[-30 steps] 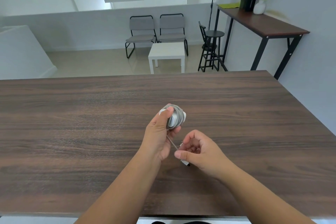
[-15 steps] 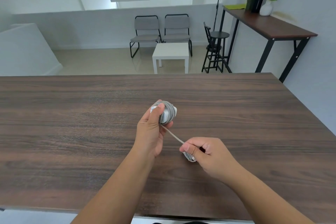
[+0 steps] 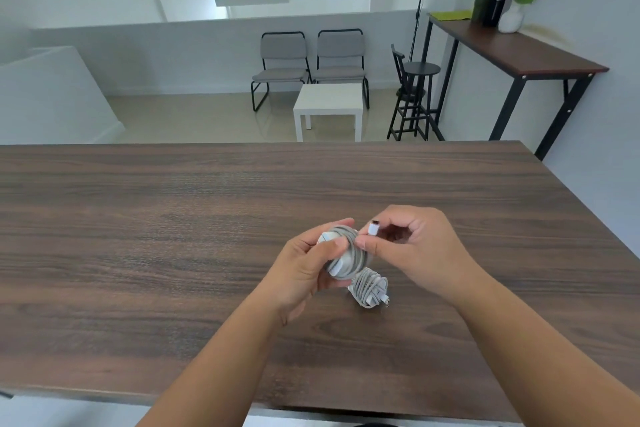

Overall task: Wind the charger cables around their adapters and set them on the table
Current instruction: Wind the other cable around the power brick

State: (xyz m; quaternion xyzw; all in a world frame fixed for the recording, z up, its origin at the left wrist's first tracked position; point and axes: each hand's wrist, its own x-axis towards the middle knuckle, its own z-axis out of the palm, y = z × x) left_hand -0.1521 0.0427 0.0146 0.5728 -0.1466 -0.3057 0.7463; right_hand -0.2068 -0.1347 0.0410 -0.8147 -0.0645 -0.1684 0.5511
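My left hand [image 3: 304,270] grips a white adapter [image 3: 341,253] with grey cable wound tightly around it, held just above the dark wooden table [image 3: 173,236]. My right hand [image 3: 412,250] pinches the cable's free end, its white plug [image 3: 373,228] sticking up between thumb and forefinger right beside the wound bundle. A second adapter with its cable wrapped around it [image 3: 370,289] lies on the table directly below and slightly right of my hands.
Beyond the table's far edge are two grey chairs [image 3: 311,62], a small white side table [image 3: 329,104] and a black stool [image 3: 414,94]. A tall side table [image 3: 519,52] with a vase stands at the right wall.
My right hand rose from low beside the table to the bundle, bringing the cable end up; the loose stretch of cable is now wound. The second wrapped adapter has come into sight.
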